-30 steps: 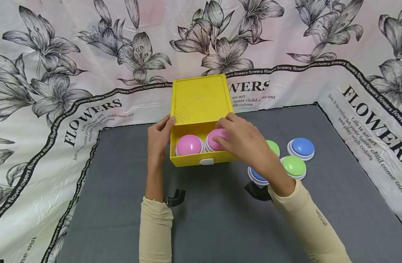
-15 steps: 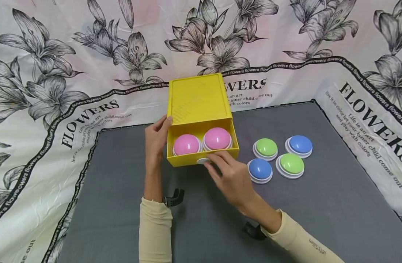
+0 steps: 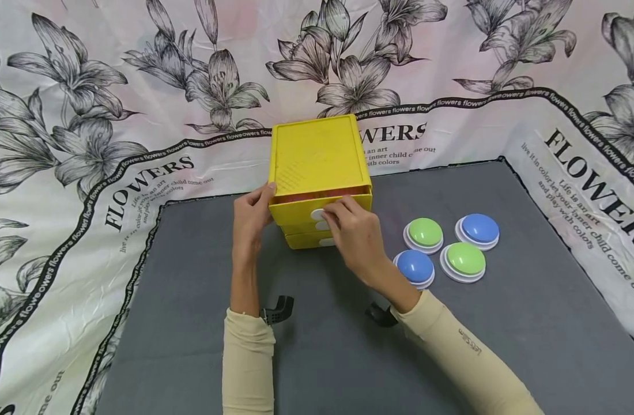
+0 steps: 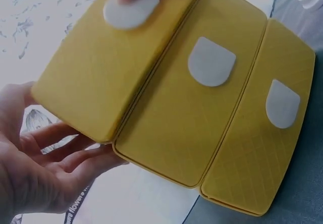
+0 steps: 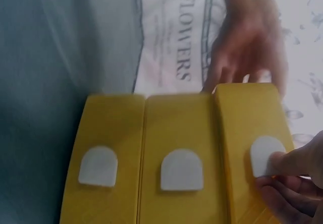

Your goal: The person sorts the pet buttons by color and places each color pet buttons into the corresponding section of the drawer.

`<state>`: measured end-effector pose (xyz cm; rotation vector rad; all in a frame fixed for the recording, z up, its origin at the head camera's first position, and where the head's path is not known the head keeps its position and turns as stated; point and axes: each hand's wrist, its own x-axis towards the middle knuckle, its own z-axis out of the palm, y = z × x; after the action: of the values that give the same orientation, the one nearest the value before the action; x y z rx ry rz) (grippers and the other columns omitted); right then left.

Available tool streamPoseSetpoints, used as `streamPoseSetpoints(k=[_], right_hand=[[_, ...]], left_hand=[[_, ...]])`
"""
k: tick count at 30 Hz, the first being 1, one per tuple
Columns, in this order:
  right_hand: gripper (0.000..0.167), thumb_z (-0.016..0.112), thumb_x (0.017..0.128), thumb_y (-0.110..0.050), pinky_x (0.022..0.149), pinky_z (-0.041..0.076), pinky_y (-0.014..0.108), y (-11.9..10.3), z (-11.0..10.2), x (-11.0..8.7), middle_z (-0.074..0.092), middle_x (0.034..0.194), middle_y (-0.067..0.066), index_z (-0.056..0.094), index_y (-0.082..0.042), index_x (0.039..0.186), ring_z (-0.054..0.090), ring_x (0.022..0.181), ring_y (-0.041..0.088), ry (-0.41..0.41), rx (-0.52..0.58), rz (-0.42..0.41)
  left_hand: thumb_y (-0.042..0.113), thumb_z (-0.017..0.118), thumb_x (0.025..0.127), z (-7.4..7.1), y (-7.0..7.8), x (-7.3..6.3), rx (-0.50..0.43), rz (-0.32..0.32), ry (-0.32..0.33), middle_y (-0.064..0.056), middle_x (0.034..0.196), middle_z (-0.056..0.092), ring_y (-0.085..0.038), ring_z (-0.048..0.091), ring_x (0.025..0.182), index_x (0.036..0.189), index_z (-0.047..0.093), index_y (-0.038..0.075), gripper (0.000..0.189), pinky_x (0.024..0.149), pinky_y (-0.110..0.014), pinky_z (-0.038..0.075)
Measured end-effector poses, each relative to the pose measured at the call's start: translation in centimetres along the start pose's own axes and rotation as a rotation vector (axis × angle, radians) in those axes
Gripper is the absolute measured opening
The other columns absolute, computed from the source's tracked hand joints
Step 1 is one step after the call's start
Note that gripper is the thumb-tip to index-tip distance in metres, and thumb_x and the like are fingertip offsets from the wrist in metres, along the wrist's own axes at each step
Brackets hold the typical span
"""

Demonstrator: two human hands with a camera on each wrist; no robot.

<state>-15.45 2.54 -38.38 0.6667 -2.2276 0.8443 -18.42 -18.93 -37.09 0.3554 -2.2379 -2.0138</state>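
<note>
Head view: found a yellow drawer box (image 3: 317, 155) on the grey-covered bench (image 3: 317, 357), just in front of a flower-printed cloth (image 3: 218, 80). Noted its top drawer (image 3: 296, 211) standing slightly out, with a strip of pink (image 3: 343, 192) showing in the gap. Observed the right grip (image 3: 355, 236) at the front of the box, clamped by thumb and fingertips on the top drawer's white tab (image 3: 317, 214). Observed the left grip (image 3: 251, 222) at the left side of the box, with thumb touching the front top edge. Counted four domes on white bases to the right of the box: nearer it, a near green dome (image 3: 425, 232) and a near blue dome (image 3: 415, 266); farther off, a far green dome (image 3: 465, 259) and a far blue dome (image 3: 479, 229).

Left wrist view: recorded the middle drawer (image 4: 166, 128) and lower drawer (image 4: 242, 158) beneath the projecting top one, both apparently pushed in. Found the left grip's fingers apart and loosely extended against the box side. Noted the right fingertips, blurred, on the top tab.

Right wrist view: confirmed the right grip pinched on that tab. Saw the left grip, blurred, beyond the box's far side wall.
</note>
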Motion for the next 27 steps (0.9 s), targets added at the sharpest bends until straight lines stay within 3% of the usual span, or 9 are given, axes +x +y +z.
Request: streamPoseSetpoints(k=[5,9,14,17,22,27], right_hand=[[0.010,0.078,0.094,-0.012,0.059,0.060,0.036,1.1,1.0,1.2,0.070,0.087,0.011,0.079,-0.001,0.096,0.071,0.067,0.023,0.026,-0.001,-0.008],[0.012,0.081,0.093,-0.014,0.062,0.061,0.037,1.7,1.2,1.3,0.073,0.087,0.010,0.078,-0.003,0.097,0.074,0.072,0.024,0.019,0.024,0.026],[0.016,0.084,0.090,-0.015,0.067,0.062,0.039,2.4,1.2,-0.1,0.078,0.087,0.012,0.074,-0.002,0.094,0.075,0.076,0.024,-0.066,0.137,0.216],[0.015,0.084,0.090,-0.015,0.069,0.062,0.041,2.9,2.0,-1.7,0.080,0.088,0.011,0.077,-0.003,0.095,0.076,0.077,0.024,-0.119,0.149,0.304],[0.017,0.084,0.089,-0.013,0.074,0.063,0.043,3.3,3.2,-2.7,0.082,0.092,0.011,0.081,-0.003,0.102,0.079,0.082,0.025,-0.136,0.157,0.307],[0.012,0.083,0.090,-0.017,0.067,0.061,0.043,3.6,3.3,-2.6,0.081,0.086,0.008,0.082,-0.006,0.096,0.076,0.072,0.022,-0.125,0.137,0.311]], left_hand=[[0.042,0.065,0.103,0.0,0.1,0.0,-0.035,0.011,-0.019,-0.004,0.157,0.057,-0.023,0.055,0.144,0.141,0.067,0.008,0.051,0.107,-0.051,0.057],[0.042,0.066,0.103,0.1,0.1,0.0,-0.040,0.012,-0.019,-0.005,0.156,0.058,-0.023,0.055,0.144,0.141,0.067,0.008,0.051,0.108,-0.053,0.056],[0.041,0.065,0.103,0.2,0.2,-0.1,-0.040,0.017,-0.018,-0.006,0.156,0.058,-0.023,0.054,0.146,0.141,0.066,0.008,0.050,0.108,-0.054,0.056],[0.041,0.065,0.103,0.2,0.3,-0.2,-0.039,0.016,-0.020,-0.007,0.155,0.059,-0.023,0.055,0.144,0.143,0.065,0.008,0.051,0.107,-0.053,0.056],[0.041,0.065,0.104,0.3,0.3,-0.1,-0.046,0.022,-0.017,-0.010,0.153,0.060,-0.023,0.057,0.141,0.144,0.064,0.007,0.053,0.106,-0.052,0.057],[0.039,0.065,0.104,0.3,0.3,-0.1,-0.057,0.029,-0.012,-0.010,0.153,0.060,-0.024,0.057,0.142,0.144,0.063,0.006,0.052,0.107,-0.054,0.056]])
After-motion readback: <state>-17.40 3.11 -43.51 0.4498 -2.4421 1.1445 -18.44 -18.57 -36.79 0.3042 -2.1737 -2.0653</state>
